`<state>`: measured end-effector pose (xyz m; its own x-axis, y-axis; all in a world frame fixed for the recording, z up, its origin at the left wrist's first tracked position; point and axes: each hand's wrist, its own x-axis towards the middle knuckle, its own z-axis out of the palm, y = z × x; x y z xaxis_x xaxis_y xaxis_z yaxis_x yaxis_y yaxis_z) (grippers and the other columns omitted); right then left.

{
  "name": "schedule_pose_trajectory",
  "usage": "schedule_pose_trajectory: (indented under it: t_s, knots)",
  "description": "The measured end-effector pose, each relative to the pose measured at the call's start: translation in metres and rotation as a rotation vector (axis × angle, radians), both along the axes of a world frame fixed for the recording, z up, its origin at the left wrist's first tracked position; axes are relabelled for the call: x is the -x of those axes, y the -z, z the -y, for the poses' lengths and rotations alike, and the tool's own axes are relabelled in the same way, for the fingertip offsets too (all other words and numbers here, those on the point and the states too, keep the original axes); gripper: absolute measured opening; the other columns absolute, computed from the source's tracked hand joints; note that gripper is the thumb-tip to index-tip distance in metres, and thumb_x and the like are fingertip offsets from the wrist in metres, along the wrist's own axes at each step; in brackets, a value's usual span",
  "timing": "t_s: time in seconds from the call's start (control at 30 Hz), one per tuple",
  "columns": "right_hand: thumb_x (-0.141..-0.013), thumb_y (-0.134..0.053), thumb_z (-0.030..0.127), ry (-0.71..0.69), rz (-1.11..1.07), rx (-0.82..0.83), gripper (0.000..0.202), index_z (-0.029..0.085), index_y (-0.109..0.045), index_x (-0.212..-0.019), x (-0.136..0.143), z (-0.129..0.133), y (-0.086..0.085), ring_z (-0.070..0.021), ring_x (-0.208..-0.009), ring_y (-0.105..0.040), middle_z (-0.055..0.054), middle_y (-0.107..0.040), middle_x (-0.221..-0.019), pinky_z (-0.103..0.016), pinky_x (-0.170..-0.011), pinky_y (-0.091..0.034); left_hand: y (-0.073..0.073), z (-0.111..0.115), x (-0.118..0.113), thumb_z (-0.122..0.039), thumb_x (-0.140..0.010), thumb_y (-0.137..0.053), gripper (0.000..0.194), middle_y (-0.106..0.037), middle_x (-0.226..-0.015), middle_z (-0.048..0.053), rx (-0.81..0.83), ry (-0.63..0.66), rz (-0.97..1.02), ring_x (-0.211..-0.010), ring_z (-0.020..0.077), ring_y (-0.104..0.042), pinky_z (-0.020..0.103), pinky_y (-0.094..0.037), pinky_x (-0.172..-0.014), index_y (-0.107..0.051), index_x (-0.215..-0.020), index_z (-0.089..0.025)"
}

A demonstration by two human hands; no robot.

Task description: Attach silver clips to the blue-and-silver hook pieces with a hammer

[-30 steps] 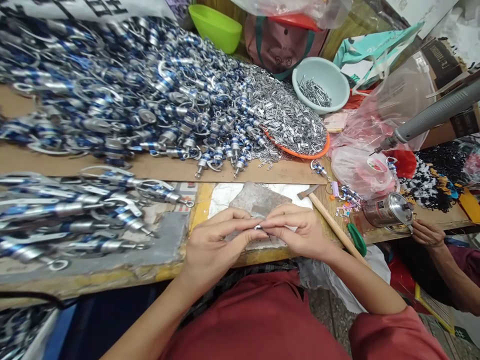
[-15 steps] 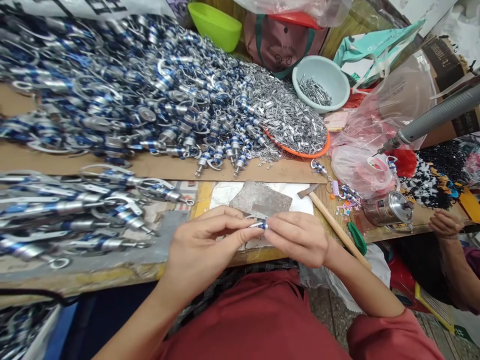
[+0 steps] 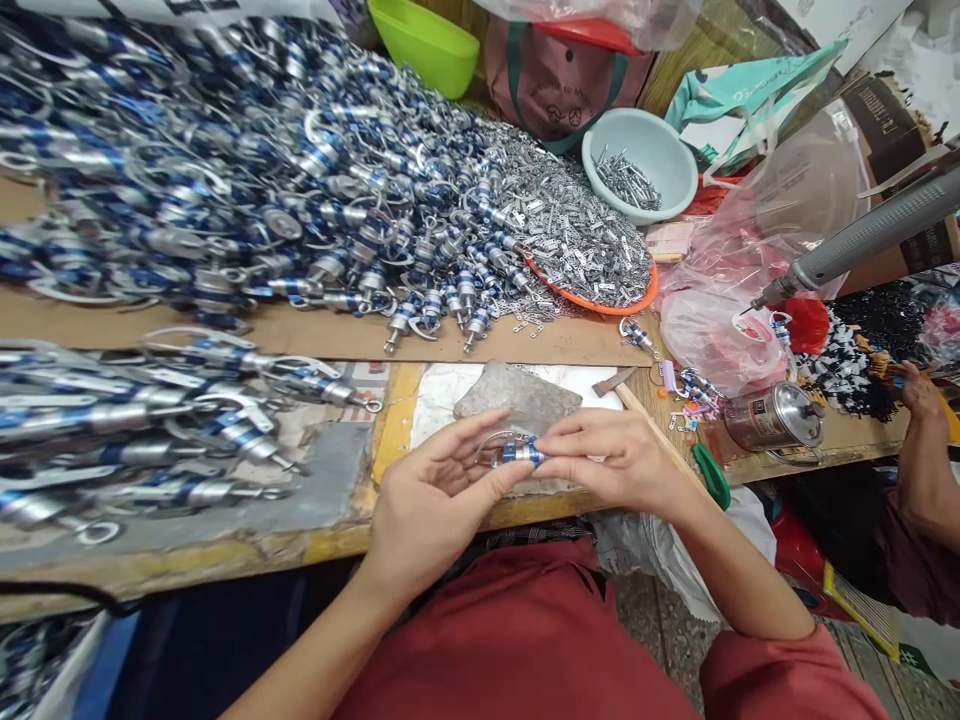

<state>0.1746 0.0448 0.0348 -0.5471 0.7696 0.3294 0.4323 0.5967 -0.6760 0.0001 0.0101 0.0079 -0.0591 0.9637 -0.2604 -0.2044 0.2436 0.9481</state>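
L fingers (image 3: 491, 484), R fingers (image 3: 576, 442) closed on blue-silver pc. (image 3: 523, 453) — pale bowl (image 3: 681, 165) w/ pins (image 3: 628, 180), orange-rimmed tray (image 3: 596, 307) w/ prob. links (image 3: 596, 250).

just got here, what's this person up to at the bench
The left hand and right hand hold a small blue and silver metal piece between them, above a flat grey stone. Many similar pieces lie heaped behind, beside a mound of small metal links. A hammer rests by the right hand. Another person's hand is at the far right.
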Motion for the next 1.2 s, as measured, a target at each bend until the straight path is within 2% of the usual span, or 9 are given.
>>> schedule_pose_trajectory:
  t_s: [0.17, 0.3, 0.4, 0.5, 0.63, 0.77, 0.93, 1.07, 1.2]
  knots:
    - [-0.086, -0.050, 0.008, 0.158, 0.359, -0.178, 0.023, 0.016, -0.069, -0.097, 0.004, -0.069, 0.011, -0.0160, -0.091, -0.064, -0.007, -0.071, -0.098, -0.027, -0.079, -0.047, 0.006, 0.002, -0.006, -0.032, -0.055, -0.081, 0.059, -0.070, -0.078, 0.002, 0.063, -0.008, 0.071, -0.076, 0.0157, -0.066, 0.028, -0.057, -0.076, -0.061, -0.108, -0.015]
    - [-0.089, -0.044, 0.008, 0.040, 0.859, -0.222, 0.025, 0.014, -0.066, -0.099, 0.016, -0.111, 0.030, -0.0204, -0.090, -0.059, -0.010, -0.068, -0.095, -0.030, -0.073, -0.040, 0.010, 0.001, -0.009, -0.031, -0.055, -0.081, 0.072, -0.067, -0.072, 0.000, 0.100, 0.021, 0.115, -0.074, 0.0141, -0.065, 0.028, -0.055, -0.075, -0.052, -0.119, -0.013]
    - [-0.088, -0.041, 0.008, 0.022, 0.968, -0.255, 0.025, 0.012, -0.063, -0.097, 0.021, -0.118, 0.034, -0.0217, -0.086, -0.058, -0.013, -0.065, -0.094, -0.030, -0.067, -0.038, 0.010, -0.001, -0.008, -0.031, -0.054, -0.081, 0.079, -0.066, -0.071, 0.000, 0.117, 0.020, 0.109, -0.074, 0.0144, -0.065, 0.029, -0.055, -0.077, -0.049, -0.123, -0.012]
    - [-0.080, -0.047, 0.004, 0.104, 0.881, -0.213, 0.023, 0.012, -0.065, -0.093, 0.014, -0.116, 0.031, -0.0207, -0.083, -0.059, -0.012, -0.065, -0.094, -0.029, -0.065, -0.040, 0.008, -0.003, -0.006, -0.031, -0.052, -0.082, 0.084, -0.066, -0.069, -0.001, 0.115, -0.007, 0.113, -0.073, 0.0147, -0.065, 0.031, -0.055, -0.077, -0.046, -0.125, -0.012]
    - [-0.080, -0.053, 0.010, 0.204, 0.412, -0.133, 0.016, 0.014, -0.068, -0.084, 0.000, -0.092, 0.020, -0.0156, -0.079, -0.062, -0.006, -0.068, -0.085, -0.027, -0.071, -0.047, 0.007, -0.005, -0.004, -0.030, -0.050, -0.083, 0.086, -0.067, -0.067, 0.000, 0.118, -0.012, 0.116, -0.072, 0.0162, -0.066, 0.034, -0.056, -0.079, -0.046, -0.125, -0.012]
    - [-0.084, -0.050, 0.013, 0.012, 0.064, -0.169, 0.019, 0.018, -0.068, -0.084, 0.000, -0.042, 0.011, -0.0124, -0.077, -0.064, -0.003, -0.071, -0.083, -0.025, -0.072, -0.051, 0.008, -0.005, -0.004, -0.029, -0.050, -0.083, 0.086, -0.067, -0.066, -0.001, 0.123, -0.015, 0.132, -0.070, 0.0157, -0.067, 0.033, -0.056, -0.077, -0.046, -0.125, -0.011]
    - [-0.083, -0.045, 0.007, -0.102, 0.226, -0.332, 0.022, 0.012, -0.065, -0.090, 0.006, -0.006, 0.006, -0.0162, -0.078, -0.061, -0.010, -0.068, -0.084, -0.028, -0.069, -0.050, 0.007, -0.006, -0.004, -0.027, -0.048, -0.084, 0.089, -0.068, -0.066, -0.001, 0.121, -0.008, 0.176, -0.068, 0.0152, -0.067, 0.032, -0.057, -0.073, -0.045, -0.126, -0.011]
    - [-0.084, -0.045, 0.005, -0.097, 0.422, -0.173, 0.024, 0.016, -0.065, -0.093, -0.001, -0.008, -0.007, -0.0142, -0.076, -0.059, -0.005, -0.066, -0.081, -0.024, -0.066, -0.046, 0.004, -0.006, -0.004, -0.028, -0.048, -0.084, 0.086, -0.068, -0.065, -0.001, 0.133, -0.005, 0.162, -0.069, 0.0163, -0.067, 0.034, -0.057, -0.075, -0.047, -0.124, -0.011]
    - [-0.085, -0.053, 0.011, -0.155, 0.409, -0.053, 0.017, 0.017, -0.069, -0.090, 0.001, -0.019, -0.010, -0.0118, -0.073, -0.058, -0.003, -0.065, -0.078, -0.021, -0.064, -0.043, 0.004, -0.006, -0.004, -0.029, -0.048, -0.084, 0.088, -0.068, -0.066, -0.001, 0.123, -0.010, 0.144, -0.070, 0.0166, -0.067, 0.033, -0.057, -0.075, -0.046, -0.125, -0.011]
